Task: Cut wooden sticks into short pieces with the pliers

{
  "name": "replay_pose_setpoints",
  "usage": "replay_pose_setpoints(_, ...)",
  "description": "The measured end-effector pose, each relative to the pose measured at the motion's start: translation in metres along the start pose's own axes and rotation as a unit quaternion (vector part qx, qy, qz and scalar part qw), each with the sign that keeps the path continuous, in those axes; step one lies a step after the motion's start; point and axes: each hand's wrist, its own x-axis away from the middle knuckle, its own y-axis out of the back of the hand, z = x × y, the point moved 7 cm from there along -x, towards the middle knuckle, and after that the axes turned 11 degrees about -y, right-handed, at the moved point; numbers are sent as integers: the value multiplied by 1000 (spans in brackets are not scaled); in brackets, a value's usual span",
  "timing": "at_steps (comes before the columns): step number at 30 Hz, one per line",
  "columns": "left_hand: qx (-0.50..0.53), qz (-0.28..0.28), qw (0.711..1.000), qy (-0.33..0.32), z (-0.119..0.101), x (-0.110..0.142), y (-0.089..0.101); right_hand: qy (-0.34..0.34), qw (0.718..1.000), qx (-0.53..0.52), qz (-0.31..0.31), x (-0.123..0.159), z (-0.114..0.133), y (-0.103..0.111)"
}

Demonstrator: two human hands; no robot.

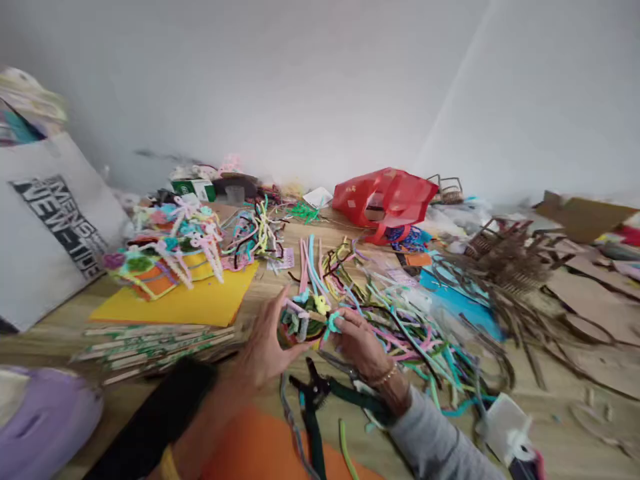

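Note:
My left hand (267, 343) is curled around a small pipe-cleaner craft (300, 323) with green, grey and lilac parts and a yellow bit on top. At its right side, the fingers of my right hand (357, 340) pinch a turquoise pipe-cleaner piece (332, 321). Whether that piece is joined to the craft, I cannot tell. Below both hands lie dark-handled cutters (316, 387) with their handles spread. Loose pipe cleaners (410, 333) in many colours lie heaped beside my right hand, and pink and blue ones (313, 263) stretch out behind the craft.
Finished-looking colourful crafts (170, 247) stand on yellow sheets (230, 297) at left, with wrapped sticks (150, 347) in front. A white bag (45, 200) stands far left. A red bag (383, 197) is at the back; brown baskets (510, 253) sit right. A lilac object (45, 420) is near left.

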Motion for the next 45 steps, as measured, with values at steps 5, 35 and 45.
replay_pose_setpoints(5, 0, 2, 1000, -9, 2, 1, 2, 50, 998, 29, -22, 2, 16, 2)
replay_pose_setpoints(35, 29, 12, 999, -11, -7, 7, 6, 369, 819, 440, -13, 57, 63, -53)
replay_pose_setpoints(45, 16, 18, 1000, -17, -6, 6, 3, 303, 868, 394, -16, 44, 56, -41)
